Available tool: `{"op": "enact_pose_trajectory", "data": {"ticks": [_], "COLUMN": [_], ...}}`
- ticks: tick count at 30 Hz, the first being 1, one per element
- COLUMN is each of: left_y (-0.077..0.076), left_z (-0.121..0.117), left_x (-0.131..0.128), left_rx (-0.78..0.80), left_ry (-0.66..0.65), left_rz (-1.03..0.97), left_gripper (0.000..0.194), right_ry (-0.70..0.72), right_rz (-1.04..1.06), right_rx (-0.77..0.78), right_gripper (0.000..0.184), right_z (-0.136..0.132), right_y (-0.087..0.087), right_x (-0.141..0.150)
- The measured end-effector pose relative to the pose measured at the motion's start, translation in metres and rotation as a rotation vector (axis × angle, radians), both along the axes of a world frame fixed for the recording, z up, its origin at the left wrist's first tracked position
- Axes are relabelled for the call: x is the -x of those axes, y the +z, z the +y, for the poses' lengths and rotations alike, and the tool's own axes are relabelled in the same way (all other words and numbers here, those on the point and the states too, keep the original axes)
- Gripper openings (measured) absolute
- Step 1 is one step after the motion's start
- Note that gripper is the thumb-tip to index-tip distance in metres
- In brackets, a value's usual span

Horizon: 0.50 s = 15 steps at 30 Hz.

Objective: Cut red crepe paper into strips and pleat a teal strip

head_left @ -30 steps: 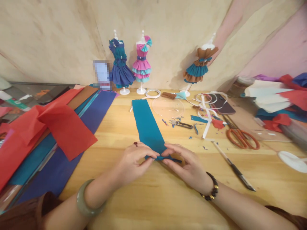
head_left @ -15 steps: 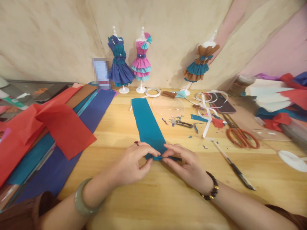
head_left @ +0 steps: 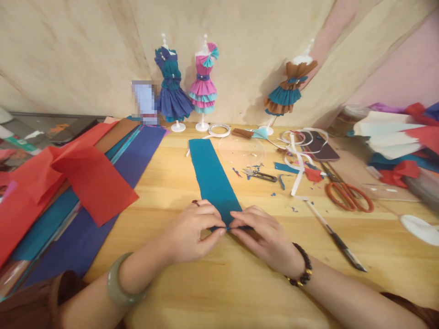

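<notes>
A long teal strip of crepe paper (head_left: pixel 214 178) lies flat on the wooden table, its near end narrowly folded. My left hand (head_left: pixel 200 228) pinches that folded edge between thumb and fingers. Close beside it, my right hand (head_left: pixel 257 230) pinches the same edge, thumb below and fingers above. The fingertips of both hands nearly meet at the middle of the fold. Part of the fold is hidden behind my fingers.
Red crepe paper (head_left: pixel 99 187) lies over blue sheets (head_left: pixel 137 160) at left. Three small dress forms stand at the back, one in a pink dress (head_left: pixel 204 87). Thread snips (head_left: pixel 262 175), orange-handled scissors (head_left: pixel 350 196), a pen (head_left: pixel 338 240) and white ribbon (head_left: pixel 297 176) lie at right.
The fingers of both hands have closed in on the near edge, and the fold there looks thinner and flatter. The left thumb has come closer to the right hand.
</notes>
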<state>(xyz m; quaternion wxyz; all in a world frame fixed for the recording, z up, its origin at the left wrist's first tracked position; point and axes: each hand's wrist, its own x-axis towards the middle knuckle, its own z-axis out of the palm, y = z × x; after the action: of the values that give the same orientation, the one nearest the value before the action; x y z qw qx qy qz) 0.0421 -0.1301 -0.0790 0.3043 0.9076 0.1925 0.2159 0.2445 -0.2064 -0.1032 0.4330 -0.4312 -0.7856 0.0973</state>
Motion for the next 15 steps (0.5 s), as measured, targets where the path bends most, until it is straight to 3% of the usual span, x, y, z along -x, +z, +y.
{"op": "enact_pose_trajectory", "data": {"ticks": [15], "left_y": [-0.0043], "left_z": [0.0008], "left_x": [-0.0009], "left_rx": [-0.037], "left_ry": [0.002], "left_rz": [-0.004], "left_gripper": [0.016], "right_ry": [0.011], "right_rz": [-0.023], "right_rx": [0.061], "right_gripper": [0.045], "right_z": [-0.0002], "right_y": [-0.0009], "right_x": [-0.0015]}}
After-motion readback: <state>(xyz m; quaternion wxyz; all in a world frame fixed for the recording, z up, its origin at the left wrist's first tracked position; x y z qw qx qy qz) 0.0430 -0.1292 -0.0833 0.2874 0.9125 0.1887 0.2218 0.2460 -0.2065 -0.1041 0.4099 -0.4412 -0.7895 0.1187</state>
